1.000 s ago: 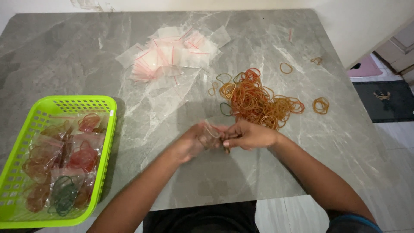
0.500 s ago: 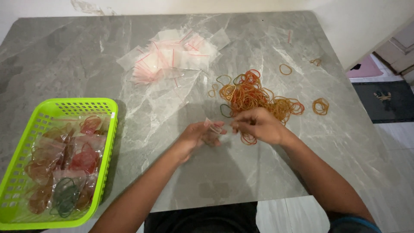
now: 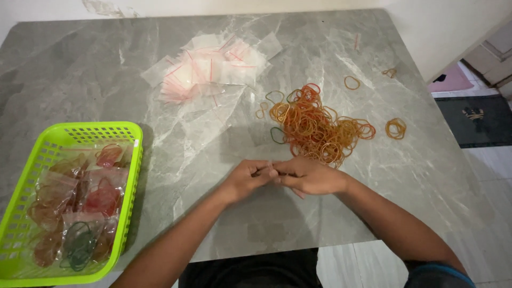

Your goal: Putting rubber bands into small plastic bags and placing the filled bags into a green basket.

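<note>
My left hand (image 3: 246, 178) and my right hand (image 3: 313, 176) meet fingertip to fingertip over the grey marble table (image 3: 106, 80), just in front of a pile of orange rubber bands (image 3: 314, 125). Together they pinch a small clear plastic bag (image 3: 270, 166), which the fingers mostly hide. A heap of empty clear zip bags with red strips (image 3: 208, 66) lies at the far middle of the table. At the left stands a lime green basket (image 3: 58, 130) that holds several filled bags of rubber bands (image 3: 85, 208).
Loose bands lie apart from the pile: one ring (image 3: 352, 82), a small bunch (image 3: 396, 128) and another bunch (image 3: 389, 72) near the right edge. Beyond the table's right edge are a tiled floor and a dark mat (image 3: 480, 120).
Half a second ago my right hand was reaching to the edge of the rubber band pile. It has drawn back to my left hand, and both hands now press together nearer the front edge.
</note>
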